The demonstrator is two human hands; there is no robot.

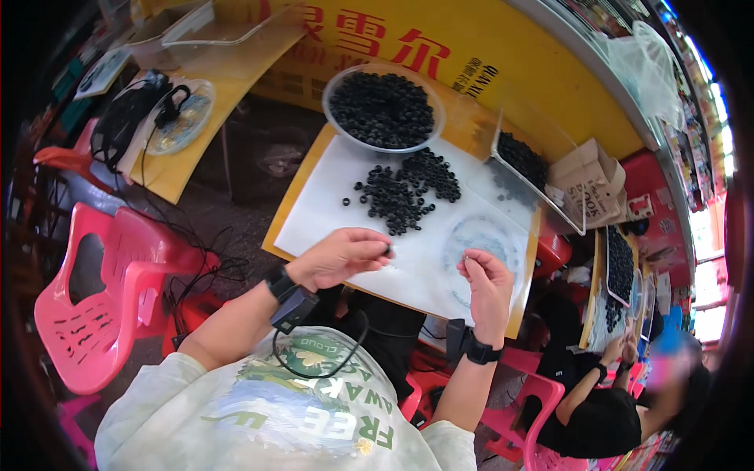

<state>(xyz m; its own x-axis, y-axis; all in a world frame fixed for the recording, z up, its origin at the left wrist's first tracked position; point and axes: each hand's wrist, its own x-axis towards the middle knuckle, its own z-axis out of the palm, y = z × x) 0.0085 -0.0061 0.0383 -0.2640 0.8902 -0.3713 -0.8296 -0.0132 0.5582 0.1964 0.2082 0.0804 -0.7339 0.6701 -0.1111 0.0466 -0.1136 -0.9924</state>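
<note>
Person seated at a small bench [292,206] covered by a white sheet [345,188]. Left hand [339,256]: grip narrow, fingertips pinched on one small black ring [388,250], held just above the sheet's near edge. Right hand [487,284]: thumb and forefinger pinched together; too small to tell what is between them. Loose pile of black rings [404,188] lies mid-sheet, beyond both hands. Round clear bowl [382,107] full of rings at far edge. Pink plastic chair [106,290] to the left. Another person [609,408] works lower right.
</note>
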